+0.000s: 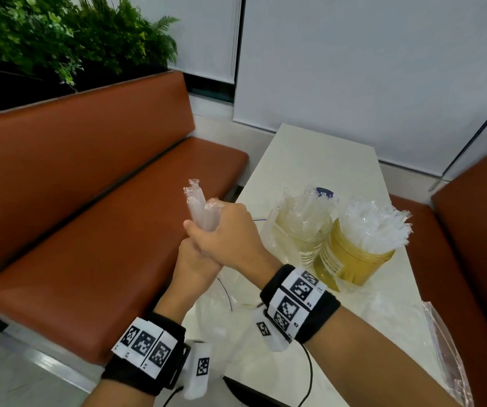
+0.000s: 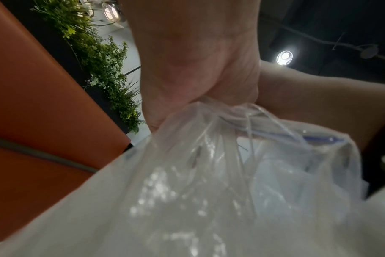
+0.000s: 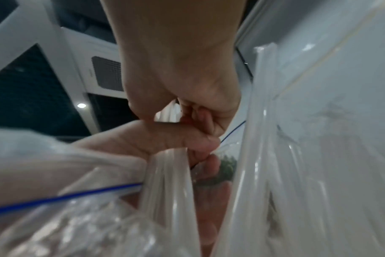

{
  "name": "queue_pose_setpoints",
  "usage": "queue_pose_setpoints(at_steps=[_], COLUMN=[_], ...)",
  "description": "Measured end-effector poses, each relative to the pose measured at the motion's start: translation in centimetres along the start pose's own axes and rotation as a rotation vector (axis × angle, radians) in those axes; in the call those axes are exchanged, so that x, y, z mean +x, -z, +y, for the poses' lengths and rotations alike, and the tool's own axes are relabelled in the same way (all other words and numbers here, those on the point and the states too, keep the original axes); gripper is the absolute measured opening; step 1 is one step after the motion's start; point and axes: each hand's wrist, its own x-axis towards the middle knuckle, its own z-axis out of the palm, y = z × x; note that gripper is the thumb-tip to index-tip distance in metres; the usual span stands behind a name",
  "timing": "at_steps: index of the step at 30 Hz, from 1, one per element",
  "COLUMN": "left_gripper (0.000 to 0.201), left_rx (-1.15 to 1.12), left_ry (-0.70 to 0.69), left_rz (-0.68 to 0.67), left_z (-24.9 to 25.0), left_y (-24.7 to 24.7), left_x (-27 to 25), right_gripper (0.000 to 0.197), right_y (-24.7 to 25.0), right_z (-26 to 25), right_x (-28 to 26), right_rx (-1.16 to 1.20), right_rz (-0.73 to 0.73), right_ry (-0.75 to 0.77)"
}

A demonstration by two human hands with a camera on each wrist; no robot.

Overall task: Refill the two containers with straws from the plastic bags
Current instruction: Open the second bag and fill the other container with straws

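Observation:
My right hand point(image 1: 224, 230) grips a bundle of wrapped translucent straws point(image 1: 198, 207) upright, left of the table's edge. Directly beneath it my left hand point(image 1: 195, 265) grips the bunched mouth of a clear zip bag point(image 1: 215, 315), which hangs down over the table's near corner. In the left wrist view my left hand point(image 2: 198, 78) clutches the bag point(image 2: 209, 173). In the right wrist view my right hand point(image 3: 180, 73) closes round the straws point(image 3: 169, 175), which run down into the bag. Two yellow containers point(image 1: 303, 233) point(image 1: 353, 259) stand on the table, both holding many straws.
The white table point(image 1: 318, 160) runs away from me between two orange benches point(image 1: 89, 230) point(image 1: 477, 218). Another clear plastic bag point(image 1: 447, 351) lies at the table's right edge. Green plants point(image 1: 60, 33) stand behind the left bench.

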Motion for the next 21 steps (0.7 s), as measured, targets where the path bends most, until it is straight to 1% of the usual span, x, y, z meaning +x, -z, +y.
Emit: queue_pose_setpoints(at_steps=[2,4,5,6,8,9,10,13,15,18,21], left_gripper=[0.017,0.019,0.019,0.023,0.053,0.064,0.069,0.065,0.061,0.053,0.036], left_rx=[-0.053,-0.116,-0.154,-0.179,-0.154,-0.132,-0.12,-0.126,-0.112,-0.091,-0.09], left_ry=[0.045,0.069,0.069,0.075,0.093,0.104,0.105,0.096,0.071,0.036,0.027], left_rz=[-0.03,-0.081,-0.109,-0.138,-0.172,-0.178,-0.181,-0.161,-0.161,-0.14,-0.109], left_z=[0.2,0.4,0.7,0.7,0.6,0.5,0.5,0.5,0.4,0.0,-0.4], left_y=[0.1,0.2,0.2,0.3,0.5,0.6,0.7,1.0,1.4,1.9,1.8], left_x=[-0.3,-0.6,-0.6,-0.6,-0.4,-0.3,-0.4,-0.8,-0.8,-0.6,-0.3], right_gripper=[0.022,0.023,0.025,0.025,0.022,0.021,0.021,0.018,0.018,0.014,0.016], right_y=[0.0,0.6,1.4,2.3,4.9,6.4,8.0,13.4,16.8,19.8,21.0], right_z=[0.1,-0.2,-0.6,-1.0,-2.3,-2.9,-3.3,-3.8,-3.5,-1.7,2.1], right_x=[0.3,0.8,1.2,1.6,2.3,2.7,3.2,4.6,5.2,5.6,6.7], right_rx=[-0.043,-0.033,-0.005,0.042,0.116,0.141,0.177,0.32,0.37,0.403,0.311], right_rz=[-0.003,0.021,0.036,0.054,0.127,0.181,0.24,0.43,0.529,0.598,0.644], right_ry=[0.052,0.072,0.07,0.062,0.062,0.077,0.088,0.118,0.133,0.08,-0.026])
